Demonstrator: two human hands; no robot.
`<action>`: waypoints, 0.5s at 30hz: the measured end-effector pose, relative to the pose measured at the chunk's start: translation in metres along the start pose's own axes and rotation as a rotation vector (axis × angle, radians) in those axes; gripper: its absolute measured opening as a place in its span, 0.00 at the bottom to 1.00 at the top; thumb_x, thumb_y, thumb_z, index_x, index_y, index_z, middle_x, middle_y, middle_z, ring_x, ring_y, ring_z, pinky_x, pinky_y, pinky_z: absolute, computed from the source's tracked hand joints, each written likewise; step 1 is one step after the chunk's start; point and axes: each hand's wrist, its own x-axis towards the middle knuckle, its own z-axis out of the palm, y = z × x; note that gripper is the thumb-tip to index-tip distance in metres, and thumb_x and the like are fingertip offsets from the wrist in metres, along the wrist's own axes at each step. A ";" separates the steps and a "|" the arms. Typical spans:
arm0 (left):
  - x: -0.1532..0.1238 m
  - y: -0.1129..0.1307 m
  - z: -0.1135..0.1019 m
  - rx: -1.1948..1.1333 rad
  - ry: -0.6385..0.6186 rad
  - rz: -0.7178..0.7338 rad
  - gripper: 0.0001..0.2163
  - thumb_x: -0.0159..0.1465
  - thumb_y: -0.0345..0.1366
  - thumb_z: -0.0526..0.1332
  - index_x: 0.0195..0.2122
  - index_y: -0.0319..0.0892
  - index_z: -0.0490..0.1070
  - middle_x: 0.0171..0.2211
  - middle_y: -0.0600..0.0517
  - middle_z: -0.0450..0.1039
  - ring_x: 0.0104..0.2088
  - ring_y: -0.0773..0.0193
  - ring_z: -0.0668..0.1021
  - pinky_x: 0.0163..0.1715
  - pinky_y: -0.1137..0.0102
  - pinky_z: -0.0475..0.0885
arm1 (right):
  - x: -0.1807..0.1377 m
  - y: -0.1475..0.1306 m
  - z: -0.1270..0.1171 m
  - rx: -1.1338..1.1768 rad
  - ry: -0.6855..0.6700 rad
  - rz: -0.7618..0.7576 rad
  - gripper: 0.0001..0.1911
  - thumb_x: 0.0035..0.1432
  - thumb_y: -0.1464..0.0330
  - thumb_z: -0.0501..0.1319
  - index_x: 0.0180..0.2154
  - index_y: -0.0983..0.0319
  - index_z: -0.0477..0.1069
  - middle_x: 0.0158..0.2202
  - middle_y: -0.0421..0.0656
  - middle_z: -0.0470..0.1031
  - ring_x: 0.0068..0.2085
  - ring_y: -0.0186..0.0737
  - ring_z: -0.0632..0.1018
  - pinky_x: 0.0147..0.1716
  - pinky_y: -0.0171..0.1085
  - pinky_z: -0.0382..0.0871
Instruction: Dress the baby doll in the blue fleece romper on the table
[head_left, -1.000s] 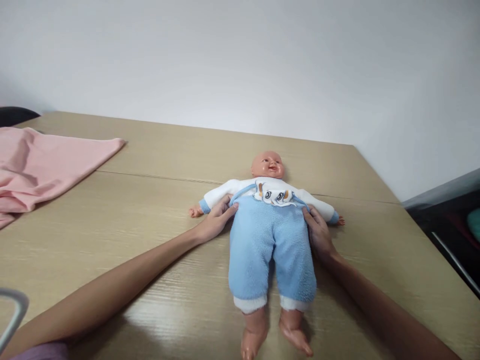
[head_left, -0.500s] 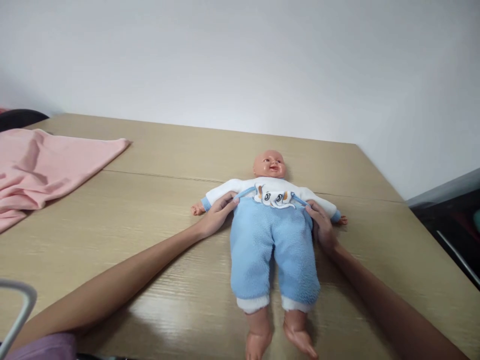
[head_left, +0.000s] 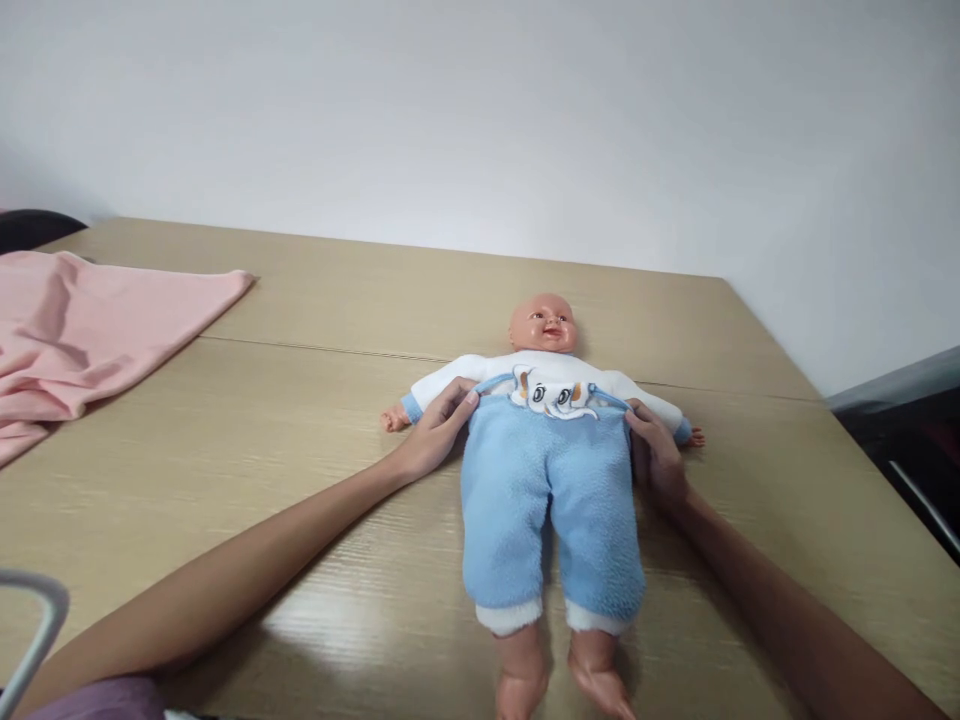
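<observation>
A baby doll point(head_left: 542, 322) lies on its back on the table, arms spread and bare feet toward me. It wears a white long-sleeved top point(head_left: 487, 368) with blue cuffs and fluffy blue trousers point(head_left: 502, 500) with white hems. A white animal-face patch point(head_left: 553, 396) shows at the trousers' upper front. At the left corner of the waist edge, my left hand point(head_left: 439, 435) pinches the fabric between thumb and fingers. My right hand point(head_left: 660, 455) grips the opposite corner, its fingertips partly hidden behind the cloth. The blue-trimmed edge is pulled out sideways between both hands.
A crumpled pink cloth point(head_left: 120, 320) lies on the wooden table point(head_left: 300, 400) at the left. A dark chair back point(head_left: 37, 230) stands beyond it. Dark furniture point(head_left: 907, 430) is past the right edge, and a pale curved bar point(head_left: 49, 615) shows at lower left.
My right hand has moved slightly outward to the right, drawing its corner of the trousers with it. My left hand stays almost in place. The view has shifted a little.
</observation>
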 end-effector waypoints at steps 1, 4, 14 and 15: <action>-0.001 -0.001 0.001 0.016 0.036 0.017 0.23 0.76 0.61 0.60 0.46 0.44 0.73 0.42 0.52 0.72 0.43 0.59 0.73 0.49 0.65 0.70 | 0.000 0.000 0.000 -0.018 0.004 -0.011 0.13 0.64 0.54 0.67 0.33 0.55 0.73 0.30 0.39 0.71 0.35 0.46 0.72 0.40 0.43 0.72; -0.003 -0.004 0.006 0.078 0.147 0.061 0.22 0.78 0.59 0.59 0.48 0.44 0.74 0.42 0.51 0.74 0.44 0.58 0.75 0.49 0.65 0.71 | -0.001 0.003 0.002 -0.166 0.072 -0.046 0.13 0.66 0.54 0.66 0.35 0.56 0.74 0.32 0.39 0.74 0.37 0.45 0.74 0.41 0.42 0.70; -0.011 -0.007 0.011 0.173 0.257 0.321 0.08 0.82 0.41 0.58 0.48 0.45 0.74 0.45 0.49 0.75 0.48 0.58 0.77 0.52 0.62 0.70 | -0.005 -0.032 0.037 -0.611 0.262 -0.504 0.13 0.68 0.71 0.62 0.53 0.56 0.73 0.53 0.47 0.78 0.57 0.50 0.79 0.61 0.51 0.72; -0.012 -0.007 0.010 0.181 0.254 0.355 0.07 0.82 0.40 0.58 0.48 0.45 0.73 0.45 0.48 0.75 0.48 0.58 0.77 0.52 0.62 0.70 | 0.003 -0.046 0.051 -0.670 0.186 -0.568 0.12 0.69 0.73 0.61 0.51 0.56 0.74 0.50 0.46 0.79 0.54 0.49 0.80 0.60 0.50 0.72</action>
